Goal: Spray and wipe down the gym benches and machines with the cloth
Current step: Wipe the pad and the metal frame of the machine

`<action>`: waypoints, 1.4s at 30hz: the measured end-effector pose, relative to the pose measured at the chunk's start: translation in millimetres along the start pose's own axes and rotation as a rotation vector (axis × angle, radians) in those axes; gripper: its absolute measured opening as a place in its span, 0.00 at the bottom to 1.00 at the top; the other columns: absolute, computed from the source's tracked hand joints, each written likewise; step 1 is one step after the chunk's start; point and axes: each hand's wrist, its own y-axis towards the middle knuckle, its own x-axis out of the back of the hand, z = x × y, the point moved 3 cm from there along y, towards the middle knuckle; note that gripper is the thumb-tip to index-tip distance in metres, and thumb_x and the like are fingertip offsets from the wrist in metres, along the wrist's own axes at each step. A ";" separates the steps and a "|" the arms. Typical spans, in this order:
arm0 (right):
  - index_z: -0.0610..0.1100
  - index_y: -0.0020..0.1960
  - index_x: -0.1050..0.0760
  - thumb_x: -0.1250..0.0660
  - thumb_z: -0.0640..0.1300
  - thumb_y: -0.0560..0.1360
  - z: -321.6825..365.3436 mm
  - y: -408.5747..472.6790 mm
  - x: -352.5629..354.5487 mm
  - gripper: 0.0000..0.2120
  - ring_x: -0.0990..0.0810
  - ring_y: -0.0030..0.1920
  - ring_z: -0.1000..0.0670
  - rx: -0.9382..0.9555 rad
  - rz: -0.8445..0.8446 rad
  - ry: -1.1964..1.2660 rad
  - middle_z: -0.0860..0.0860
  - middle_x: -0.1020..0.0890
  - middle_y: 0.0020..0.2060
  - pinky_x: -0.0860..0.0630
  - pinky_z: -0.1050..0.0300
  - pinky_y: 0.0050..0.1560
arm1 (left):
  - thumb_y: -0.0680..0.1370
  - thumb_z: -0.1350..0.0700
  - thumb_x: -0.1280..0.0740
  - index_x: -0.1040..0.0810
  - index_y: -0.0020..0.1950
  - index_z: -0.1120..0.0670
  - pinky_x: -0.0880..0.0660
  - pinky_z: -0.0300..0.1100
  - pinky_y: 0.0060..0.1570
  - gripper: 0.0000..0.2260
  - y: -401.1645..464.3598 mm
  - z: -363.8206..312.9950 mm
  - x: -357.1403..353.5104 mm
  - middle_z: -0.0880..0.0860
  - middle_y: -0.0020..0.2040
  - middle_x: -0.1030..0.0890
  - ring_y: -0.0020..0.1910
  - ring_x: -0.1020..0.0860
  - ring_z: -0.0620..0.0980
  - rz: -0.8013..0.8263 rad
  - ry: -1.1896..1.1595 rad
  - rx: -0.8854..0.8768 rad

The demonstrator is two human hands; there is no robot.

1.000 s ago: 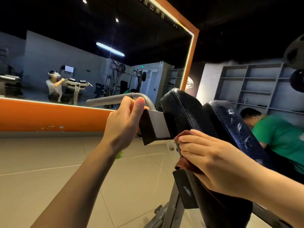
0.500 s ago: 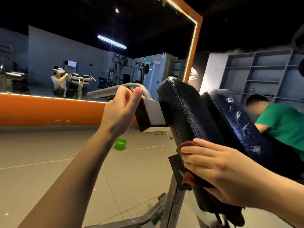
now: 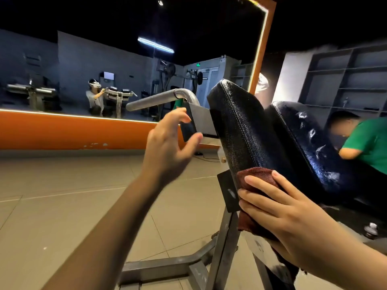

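Observation:
A black padded bench back [image 3: 247, 130] stands tilted on a grey metal frame [image 3: 222, 243]. My right hand [image 3: 289, 214] presses a dark red cloth [image 3: 257, 176] flat against the lower edge of the pad, fingers straight over it. My left hand [image 3: 169, 143] hovers just below the grey metal handle bar [image 3: 159, 99], fingers loosely spread and holding nothing. A second black pad [image 3: 310, 143] behind the first shows white scuffed patches. No spray bottle is in view.
A person in a green shirt [image 3: 370, 143] crouches behind the bench at the right. A large orange-framed mirror [image 3: 62, 130] covers the left wall. Grey shelving [image 3: 345, 80] lines the back right. Tiled floor [image 3: 62, 195] lies to the left.
My left hand has let go of the handle bar and dropped slightly, fingers spread. My right hand has slid the cloth further down the pad's edge.

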 end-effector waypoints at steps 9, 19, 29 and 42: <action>0.38 0.63 0.23 0.37 0.41 0.72 -12.8 36.7 20.5 0.20 0.27 0.67 0.41 -0.047 -0.099 -0.039 0.41 0.23 0.64 0.29 0.40 0.65 | 0.71 0.42 0.32 0.42 0.71 0.39 0.41 0.34 0.64 0.31 -120.9 -11.4 -54.6 0.33 0.69 0.36 0.66 0.40 0.28 0.191 -0.190 0.061; 0.36 0.57 0.20 0.34 0.43 0.72 15.0 32.6 15.0 0.17 0.24 0.64 0.39 -0.146 -0.023 -0.058 0.39 0.19 0.58 0.34 0.39 0.69 | 0.67 0.38 0.30 0.45 0.71 0.40 0.36 0.38 0.68 0.38 -101.3 3.3 -90.5 0.46 0.74 0.34 0.69 0.34 0.43 0.278 -0.387 0.060; 0.37 0.55 0.19 0.48 0.40 0.75 38.0 41.6 8.5 0.21 0.20 0.59 0.42 -0.184 0.151 -0.149 0.42 0.17 0.53 0.37 0.44 0.70 | 0.69 0.43 0.29 0.38 0.69 0.52 0.37 0.26 0.55 0.34 -83.1 13.2 -86.9 0.55 0.62 0.24 0.56 0.28 0.46 0.269 -0.348 -0.095; 0.36 0.54 0.18 0.41 0.36 0.75 64.1 31.3 -4.4 0.15 0.18 0.54 0.42 -0.156 0.202 -0.214 0.42 0.16 0.50 0.35 0.42 0.67 | 0.74 0.67 0.35 0.40 0.74 0.48 0.34 0.19 0.47 0.32 -74.8 30.5 -72.5 0.45 0.63 0.28 0.52 0.29 0.41 0.624 -0.512 0.055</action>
